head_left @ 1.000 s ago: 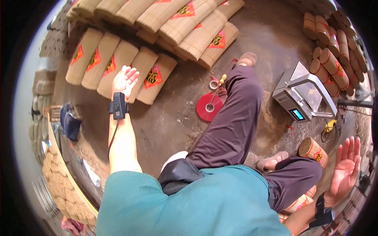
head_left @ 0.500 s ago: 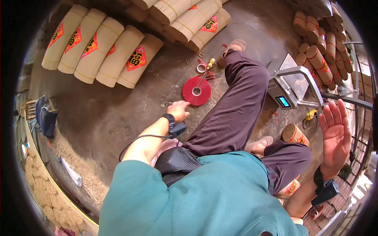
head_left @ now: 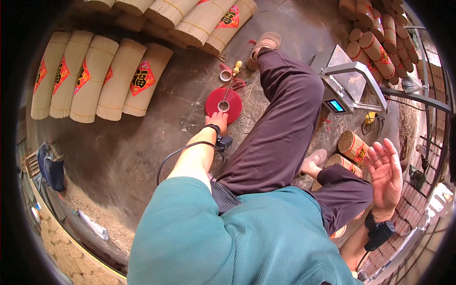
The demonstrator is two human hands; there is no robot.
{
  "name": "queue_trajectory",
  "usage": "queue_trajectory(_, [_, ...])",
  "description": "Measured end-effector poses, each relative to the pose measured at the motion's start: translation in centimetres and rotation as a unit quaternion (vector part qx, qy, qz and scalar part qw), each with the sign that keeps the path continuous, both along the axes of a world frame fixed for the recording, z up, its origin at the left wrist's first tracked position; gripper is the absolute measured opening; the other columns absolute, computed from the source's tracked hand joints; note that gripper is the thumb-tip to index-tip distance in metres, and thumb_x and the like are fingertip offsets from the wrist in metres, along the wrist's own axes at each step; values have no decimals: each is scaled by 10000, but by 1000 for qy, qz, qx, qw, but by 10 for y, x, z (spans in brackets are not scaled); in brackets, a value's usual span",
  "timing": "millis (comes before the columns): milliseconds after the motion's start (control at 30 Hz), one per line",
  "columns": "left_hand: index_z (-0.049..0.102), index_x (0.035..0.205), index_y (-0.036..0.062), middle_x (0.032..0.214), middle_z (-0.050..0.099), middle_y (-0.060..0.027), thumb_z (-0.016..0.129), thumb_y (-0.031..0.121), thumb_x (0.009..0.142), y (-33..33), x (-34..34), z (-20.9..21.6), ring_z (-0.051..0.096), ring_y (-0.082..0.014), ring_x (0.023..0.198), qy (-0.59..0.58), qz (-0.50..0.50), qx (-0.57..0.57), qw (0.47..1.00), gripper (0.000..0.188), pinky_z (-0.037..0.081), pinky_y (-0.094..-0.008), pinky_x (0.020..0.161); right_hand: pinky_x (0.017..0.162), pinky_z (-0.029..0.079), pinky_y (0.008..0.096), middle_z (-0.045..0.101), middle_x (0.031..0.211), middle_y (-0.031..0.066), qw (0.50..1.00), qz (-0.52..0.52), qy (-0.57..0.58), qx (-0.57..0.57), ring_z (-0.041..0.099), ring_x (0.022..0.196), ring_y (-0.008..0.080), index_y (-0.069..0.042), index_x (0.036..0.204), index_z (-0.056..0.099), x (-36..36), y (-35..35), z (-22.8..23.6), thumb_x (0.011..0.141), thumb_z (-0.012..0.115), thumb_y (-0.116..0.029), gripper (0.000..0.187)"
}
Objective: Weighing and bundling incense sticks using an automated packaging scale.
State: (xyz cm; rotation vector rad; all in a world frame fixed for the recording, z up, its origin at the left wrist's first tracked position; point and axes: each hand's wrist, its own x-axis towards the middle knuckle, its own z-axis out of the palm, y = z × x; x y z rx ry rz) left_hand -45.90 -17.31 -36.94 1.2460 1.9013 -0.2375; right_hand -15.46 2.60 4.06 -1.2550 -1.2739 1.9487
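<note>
Fabric of the ribbed teal shirt [head_left: 228,237] is filling the near foreground. Close by on the right, the right hand [head_left: 385,183] is hanging clear with its palm bared and its fingers loosely spread, holding nothing; it is free for steadying work.

Beside the dark trousers [head_left: 280,123], the left hand [head_left: 217,124] is resting its fingers over the near edge of the flat red tape roll [head_left: 213,100], which is lying on the floor [head_left: 133,142]. The underside of the grip is hidden, so I cannot tell whether the hand is pinching the roll or merely touching it. Handling it well is, I judge, calling for a thumb under the rim and fingers spread across the top face, so the windings are not slipping sideways.

Just beyond, the yellow-handled tool [head_left: 236,69] is slanting toward the roll's core, and lifting the roll carelessly is risking a snag on its shaft.

Farther off, the bench scale [head_left: 339,59] is standing with its display [head_left: 336,105] lit, while stick bundles [head_left: 97,71] bearing red paper labels [head_left: 143,78] are lying at upper left.
</note>
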Motion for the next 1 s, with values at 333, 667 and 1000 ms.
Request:
queue_trajectory(333, [505,1270,169,1347,481,-36,625,114,799,-3,-18,-5,502,-222,1188,63,-37,84,994,489,416,-452,953,964,470,398,575,1220,154,998,9,-12,-64,580,1121,261,-1,1335,424,-28,20,-41,994,442,-254,424])
queue_trajectory(667, [574,1175,186,1162,648,-63,458,245,927,-17,-87,-15,554,-252,1151,112,-14,-78,991,280,387,-471,942,966,468,401,576,1217,152,996,2,-22,-90,575,1131,267,4,1330,427,-26,43,-59,993,450,-255,426])
queue_trajectory(1000, [583,1192,187,1316,491,-114,536,81,769,65,-73,-12,418,-312,1261,115,-21,248,962,439,362,-495,989,914,505,396,598,1179,175,990,-11,-62,-126,612,1068,276,20,1293,463,-39,53,-86,976,487,-226,403])
